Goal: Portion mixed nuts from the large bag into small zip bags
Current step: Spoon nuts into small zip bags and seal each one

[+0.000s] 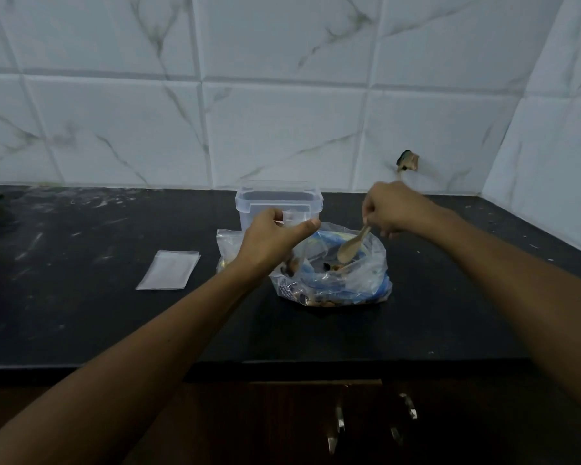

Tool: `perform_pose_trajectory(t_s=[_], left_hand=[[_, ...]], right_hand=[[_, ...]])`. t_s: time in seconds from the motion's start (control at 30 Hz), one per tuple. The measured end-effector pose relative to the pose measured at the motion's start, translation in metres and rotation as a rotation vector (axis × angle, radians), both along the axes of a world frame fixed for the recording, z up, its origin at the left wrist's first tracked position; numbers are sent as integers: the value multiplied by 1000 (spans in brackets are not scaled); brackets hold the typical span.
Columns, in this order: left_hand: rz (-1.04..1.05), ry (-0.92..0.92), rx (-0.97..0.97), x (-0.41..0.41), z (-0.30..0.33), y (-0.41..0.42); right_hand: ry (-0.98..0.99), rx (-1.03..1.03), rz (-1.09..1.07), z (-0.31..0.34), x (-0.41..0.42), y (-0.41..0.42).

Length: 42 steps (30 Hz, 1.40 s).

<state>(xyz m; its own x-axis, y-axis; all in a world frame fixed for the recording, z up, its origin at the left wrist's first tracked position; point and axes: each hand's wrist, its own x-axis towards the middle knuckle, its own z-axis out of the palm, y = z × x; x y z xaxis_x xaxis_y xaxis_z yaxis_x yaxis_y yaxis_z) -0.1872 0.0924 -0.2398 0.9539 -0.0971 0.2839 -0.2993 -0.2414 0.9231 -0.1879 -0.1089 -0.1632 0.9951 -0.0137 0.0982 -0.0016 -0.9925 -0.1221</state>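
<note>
So the big bag of nuts [332, 276] is sitting open on the black counter [114, 313], roughly in the middle, with mixed nuts showing through the clear plastic near its bottom. The left hand [272, 243] is pinching a small zip bag [299, 253] by its top edge, thumb stretched out on the near side and fingers curled behind, and it's holding it up right at the left rim of the big bag. There are already a few dark nuts sitting in the bottom of that little bag. The right hand [393, 209] is gripping a wooden spoon [351, 245] by the handle, fingers wrapped round it, and the spoon bowl is pointing down into the mouth of the big bag.

Just behind all that, a clear plastic tub [279, 203] with no lid is standing against the marble tile wall [282, 95]. 1 filled small bag [225, 243] is lying just left of the left wrist, partly hidden. Off to the left, well apart, a flat stack of empty zip bags [168, 270] is lying on the counter.
</note>
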Motion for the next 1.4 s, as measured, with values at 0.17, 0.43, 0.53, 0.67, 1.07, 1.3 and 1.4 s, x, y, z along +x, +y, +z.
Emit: perform_pose_trajectory(t_s=[0.17,0.43,0.53,0.67,1.07,1.3,1.4], left_hand=[[-54,69,-20,-2,0,-3],[-28,70,-20,1,-5,-7],[-43,85,-46,1,-7,-9],[-34,78,-46,0,-10,-9],[-20,105,-41,4,-16,-7],[-11,99,-17,5,-18,-8],[-18,94,-51,3,-18,-8]], right_hand=[[63,81,21,-32,9,7],[204,210,134,-41,14,24],[245,278,180,-47,16,29],[269,329,172,-48,21,18],[405,453,314,-63,30,14],[362,347,452,-69,34,11],[274,332,447,-71,43,5]])
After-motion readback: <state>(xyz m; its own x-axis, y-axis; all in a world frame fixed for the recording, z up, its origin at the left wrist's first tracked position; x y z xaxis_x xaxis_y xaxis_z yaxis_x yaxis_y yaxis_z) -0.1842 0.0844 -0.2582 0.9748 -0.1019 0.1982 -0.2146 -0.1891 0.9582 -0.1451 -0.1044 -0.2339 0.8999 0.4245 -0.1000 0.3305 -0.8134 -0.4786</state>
